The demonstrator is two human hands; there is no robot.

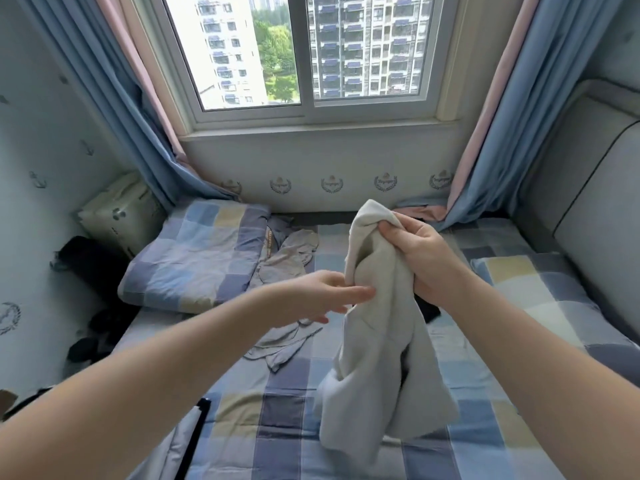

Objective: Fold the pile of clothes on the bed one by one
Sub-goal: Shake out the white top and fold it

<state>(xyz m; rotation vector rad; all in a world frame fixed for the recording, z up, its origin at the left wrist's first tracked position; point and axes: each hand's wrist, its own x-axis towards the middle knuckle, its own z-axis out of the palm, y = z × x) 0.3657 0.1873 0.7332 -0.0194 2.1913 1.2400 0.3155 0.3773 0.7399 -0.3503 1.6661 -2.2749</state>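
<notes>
- Hanging bunched from the right hand (415,251), the cream garment (377,327) is in the air straight below the window (311,50); its lower end is over the bed (277,427), and I cannot tell whether it touches
- The right hand is clamped in a fist round the top of the cloth; the left hand (325,296) has its fingers straight, their tips against the cloth's edge, gripping nothing as far as I can see
- No corner or seam shows in the bunch, so the left hand may catch the wrong layer and the garment would open twisted, giving a crooked fold
- Only one hand truly holds it; a hard shake could pull it loose and drop it in a heap
- A grey garment (287,251) lies crumpled below the window and slightly left, and a dark item (429,310) lies just behind the cream one on the window side; laying the cloth down over either would lump the fold and mix the pieces
- The folded quilt (197,254) below-left of the window and the pillow (540,299) below-right narrow the flat space, so a sleeve could end up draped over one of them
</notes>
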